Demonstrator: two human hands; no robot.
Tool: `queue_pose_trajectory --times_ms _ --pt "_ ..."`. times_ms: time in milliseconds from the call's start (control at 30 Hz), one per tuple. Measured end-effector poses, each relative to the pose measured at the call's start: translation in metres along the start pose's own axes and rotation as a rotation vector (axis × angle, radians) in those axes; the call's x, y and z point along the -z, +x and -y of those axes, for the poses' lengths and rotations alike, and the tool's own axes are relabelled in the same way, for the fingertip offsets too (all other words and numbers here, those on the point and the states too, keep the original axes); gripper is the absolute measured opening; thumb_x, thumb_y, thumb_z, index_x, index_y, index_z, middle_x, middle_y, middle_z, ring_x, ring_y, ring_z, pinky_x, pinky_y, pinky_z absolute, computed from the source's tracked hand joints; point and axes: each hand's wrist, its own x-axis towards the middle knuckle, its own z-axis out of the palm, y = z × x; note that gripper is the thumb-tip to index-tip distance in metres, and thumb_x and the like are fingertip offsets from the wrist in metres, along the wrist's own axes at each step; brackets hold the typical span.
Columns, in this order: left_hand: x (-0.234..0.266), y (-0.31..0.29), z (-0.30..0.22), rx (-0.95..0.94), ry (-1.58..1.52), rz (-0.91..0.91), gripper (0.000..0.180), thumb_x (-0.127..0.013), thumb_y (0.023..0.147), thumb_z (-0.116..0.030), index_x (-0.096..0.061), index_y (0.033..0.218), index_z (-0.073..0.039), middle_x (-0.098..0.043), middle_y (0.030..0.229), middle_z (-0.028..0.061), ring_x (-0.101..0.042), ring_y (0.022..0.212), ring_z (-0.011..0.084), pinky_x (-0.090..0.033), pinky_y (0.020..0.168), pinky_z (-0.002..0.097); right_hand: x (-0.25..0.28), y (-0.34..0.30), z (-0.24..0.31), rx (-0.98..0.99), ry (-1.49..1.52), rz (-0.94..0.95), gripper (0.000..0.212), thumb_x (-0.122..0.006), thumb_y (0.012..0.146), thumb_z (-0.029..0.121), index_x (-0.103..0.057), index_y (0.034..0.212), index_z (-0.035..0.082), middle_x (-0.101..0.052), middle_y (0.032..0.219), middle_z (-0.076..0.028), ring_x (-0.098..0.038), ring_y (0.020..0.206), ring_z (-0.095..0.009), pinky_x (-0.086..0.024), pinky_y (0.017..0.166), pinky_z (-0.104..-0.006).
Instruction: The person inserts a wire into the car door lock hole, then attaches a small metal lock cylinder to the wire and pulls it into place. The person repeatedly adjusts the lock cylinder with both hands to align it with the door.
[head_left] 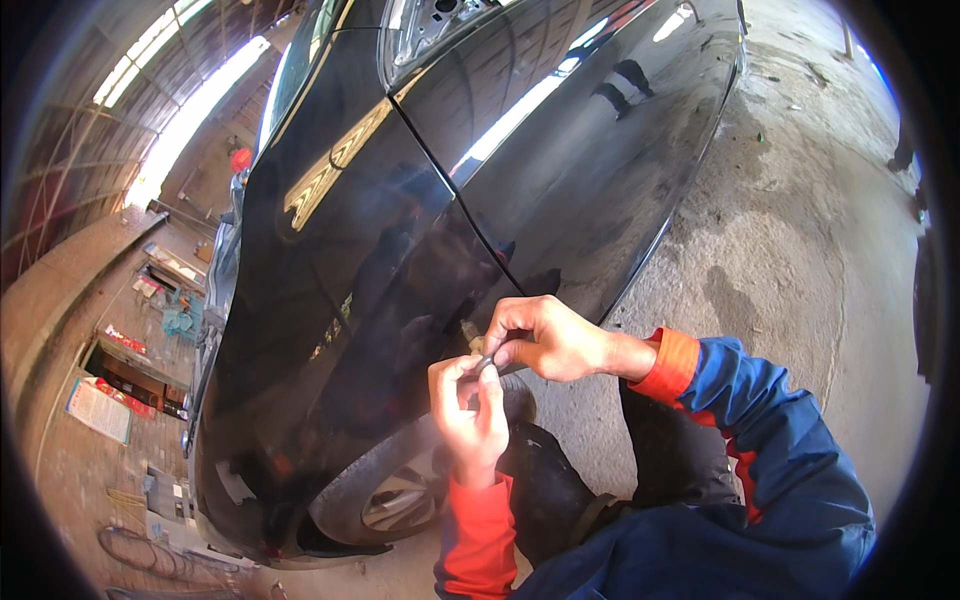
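Note:
In front of a glossy black car, my two hands meet over a small dark piece (487,362), too small to name. Thumb and fingertips of my left hand (470,415) are pinched at it from below. From the right, my right hand (553,340) also pinches at it, its fingers curled. Just behind the hands lie the car's front fender (290,330) and the front door (590,150), parted by a dark seam. Below and left of my left hand sits the front wheel (400,503).
Rough concrete floor (780,230) runs along the car's right side. At the far left, a cluttered wooden surface holds a clipboard-like white sheet (98,410), a teal cloth (183,316) and a coiled dark hose (150,560). My bent knees are close under my arms.

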Motion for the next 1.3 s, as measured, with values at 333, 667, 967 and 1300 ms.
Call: queue_pose_trajectory --times_ms 333,667,967,1300 --pt "-0.001 0.000 0.000 -0.032 0.064 -0.007 0.023 -0.072 0.102 -0.001 -0.063 0.123 0.004 -0.061 0.117 0.0090 -0.065 0.099 0.0149 -0.059 0.075 0.0256 -0.012 -0.013 -0.010 0.012 0.004 -0.133 0.016 -0.075 0.091 -0.007 -0.070 0.104 0.000 -0.069 0.103 -0.011 -0.073 0.102 -0.024 -0.059 0.090 -0.0370" --pt "-0.005 -0.007 -0.009 0.218 -0.123 -0.124 0.028 -0.069 0.107 -0.014 -0.058 0.130 -0.003 -0.066 0.122 0.0117 -0.069 0.101 0.0179 -0.060 0.069 0.0266 -0.030 -0.032 -0.037 -0.169 0.466 -0.217 0.019 -0.071 0.098 -0.007 -0.069 0.116 0.000 -0.071 0.114 -0.007 -0.068 0.107 -0.015 -0.057 0.097 -0.0342" --pt "-0.009 -0.010 -0.012 0.300 -0.168 -0.189 0.029 -0.067 0.109 -0.021 -0.056 0.131 -0.005 -0.065 0.121 0.0087 -0.067 0.105 0.0151 -0.057 0.066 0.0251 -0.046 -0.036 -0.045 -0.170 0.743 -0.264 0.021 -0.068 0.102 -0.007 -0.070 0.122 -0.002 -0.072 0.114 -0.006 -0.068 0.109 -0.014 -0.055 0.101 -0.0332" --pt "-0.003 -0.011 -0.013 0.212 0.016 -0.065 0.030 -0.070 0.103 0.001 -0.052 0.127 0.002 -0.059 0.120 0.0125 -0.067 0.101 0.0183 -0.063 0.075 0.0277 -0.029 -0.028 -0.050 -0.203 0.718 -0.255 0.016 -0.067 0.098 -0.011 -0.073 0.110 -0.003 -0.077 0.104 -0.010 -0.072 0.097 -0.015 -0.060 0.091 -0.0325"
